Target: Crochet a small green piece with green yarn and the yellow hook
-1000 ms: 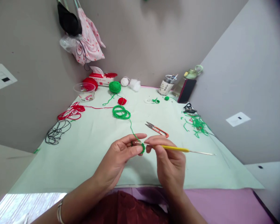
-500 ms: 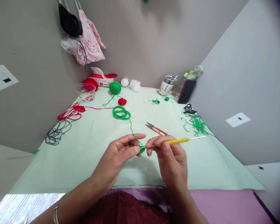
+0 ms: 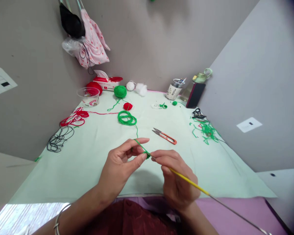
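My left hand (image 3: pixel 122 163) pinches a small green crocheted piece (image 3: pixel 147 154) between thumb and fingers, with green yarn (image 3: pixel 140 144) running over its index finger. My right hand (image 3: pixel 180 178) is closed on a crochet hook (image 3: pixel 189 181) with a yellow grip; its thin tip meets the green piece and its metal back end points down to the right. From the left hand the yarn leads up to a loose green coil (image 3: pixel 126 118). Orange-handled snips (image 3: pixel 164 135) lie just beyond the right hand.
Green (image 3: pixel 120 91) and red (image 3: pixel 127 106) yarn balls lie behind the coil. Red and black strands (image 3: pixel 60 138) are at the left, near a plastic tub (image 3: pixel 88 97). Green scraps (image 3: pixel 207 130), a phone (image 3: pixel 195 95) and a pen cup (image 3: pixel 174 89) stand or lie at the right.
The hook has swung so its back end points down toward me, and my right hand has turned and lowered with it. The snips' handles now show fully. My left hand has shifted slightly left.
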Demonstrator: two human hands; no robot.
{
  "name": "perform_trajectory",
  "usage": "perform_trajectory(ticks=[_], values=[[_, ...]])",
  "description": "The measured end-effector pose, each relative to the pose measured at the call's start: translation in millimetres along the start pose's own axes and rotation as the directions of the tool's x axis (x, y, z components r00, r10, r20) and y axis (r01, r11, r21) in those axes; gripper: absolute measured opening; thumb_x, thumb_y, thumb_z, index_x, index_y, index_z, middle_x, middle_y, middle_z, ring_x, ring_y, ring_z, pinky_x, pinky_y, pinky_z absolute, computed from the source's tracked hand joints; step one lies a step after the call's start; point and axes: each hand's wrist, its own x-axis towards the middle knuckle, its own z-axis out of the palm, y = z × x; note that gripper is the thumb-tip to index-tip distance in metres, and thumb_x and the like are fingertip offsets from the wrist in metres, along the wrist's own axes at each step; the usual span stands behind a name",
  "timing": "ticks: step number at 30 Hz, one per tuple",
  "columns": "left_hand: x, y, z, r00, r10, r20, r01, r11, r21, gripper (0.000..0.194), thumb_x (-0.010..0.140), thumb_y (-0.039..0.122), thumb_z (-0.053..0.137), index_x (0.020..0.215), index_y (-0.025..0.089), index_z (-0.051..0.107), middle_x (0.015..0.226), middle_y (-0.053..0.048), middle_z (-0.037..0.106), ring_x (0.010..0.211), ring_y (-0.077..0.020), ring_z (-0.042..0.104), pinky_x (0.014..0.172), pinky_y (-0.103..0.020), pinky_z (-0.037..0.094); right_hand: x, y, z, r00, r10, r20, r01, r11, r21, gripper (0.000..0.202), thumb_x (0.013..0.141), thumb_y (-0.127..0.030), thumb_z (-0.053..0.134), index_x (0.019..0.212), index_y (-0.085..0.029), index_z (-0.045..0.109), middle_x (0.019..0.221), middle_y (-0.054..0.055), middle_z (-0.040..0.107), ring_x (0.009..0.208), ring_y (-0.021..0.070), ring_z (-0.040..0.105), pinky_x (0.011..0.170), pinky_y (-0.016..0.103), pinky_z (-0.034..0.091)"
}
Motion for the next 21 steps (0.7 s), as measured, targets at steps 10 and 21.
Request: perform_trajectory(ticks=[10,21], values=[[4,-1,1.0,0.931,-0.316,0.181,0.363,0.848,-0.387,0.048,0.079,0.030,0.093,0.125,0.022,0.083,0.088,-0.001,0.070,0.080,-0.0116,0.063,0.082,-0.024,0.054,-16,3,4,0.997,0.061,-0.037,-0.064,0.994,-0.087,0.036,0.102,-0.005,0.058,0.127,-0.025,0.076,0.107,0.008,0.077,0.095,0.0211,0.075,0.076,0.034,0.064],[2,-2,6.1,0.987,-0.148,0.061,0.158,0.958,-0.241,0.042,0.079,0.031,0.096,0.119,0.032,0.086,0.086,0.002,0.067,0.086,-0.0129,0.061,0.086,-0.024,0.049,0,-1,14,0.943,0.326,-0.073,-0.307,0.932,0.191,0.026,0.105,-0.010,0.060,0.111,-0.027,0.079,0.093,0.002,0.078,0.077,0.0159,0.072,0.067,0.029,0.061]])
